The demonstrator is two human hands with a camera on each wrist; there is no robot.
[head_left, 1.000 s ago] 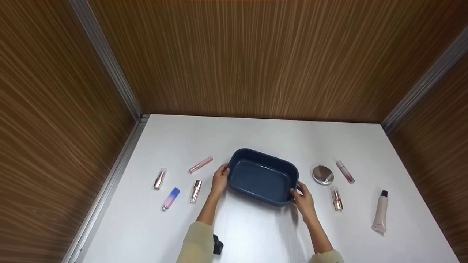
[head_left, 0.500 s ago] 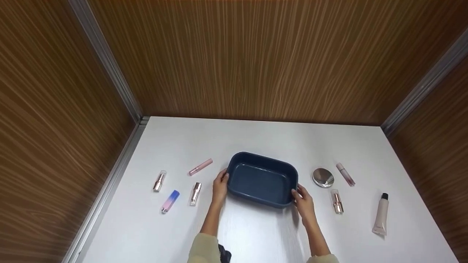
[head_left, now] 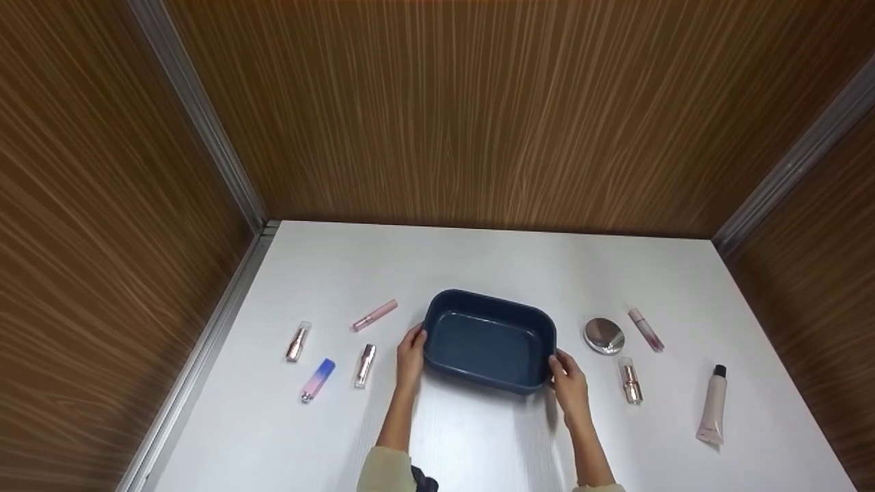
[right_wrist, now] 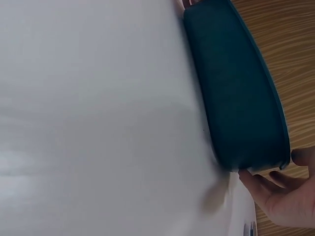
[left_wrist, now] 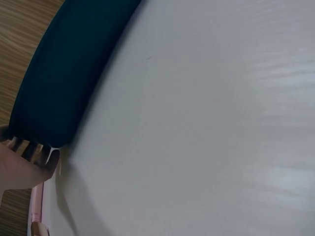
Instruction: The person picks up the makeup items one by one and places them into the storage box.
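A dark blue rectangular basin (head_left: 487,348) with rounded corners stands near the middle of the white table, slightly turned, nothing inside it. My left hand (head_left: 410,359) grips its left end, thumb at the rim and fingers against the outer wall. At the opposite end, my right hand (head_left: 569,389) holds it the same way. Both wrist views show fingertips at the lower edge of the basin's wall (left_wrist: 74,69); whether its base touches the table I cannot tell. Left of the basin lie a pink lip gloss tube (head_left: 374,316) and a clear-capped lipstick (head_left: 366,365).
Farther left are another lipstick (head_left: 298,342) and a blue-pink lipstick (head_left: 318,380). On the right lie a round silver compact (head_left: 603,336), a lip gloss (head_left: 646,329), a lipstick (head_left: 630,380) and a black-capped squeeze tube (head_left: 712,404). Wood-grain panels (head_left: 478,116) enclose the table.
The basin, with both hands on it, has shifted slightly left and toward me. The whole scene sits a little lower in the head view. Both hands keep their hold.
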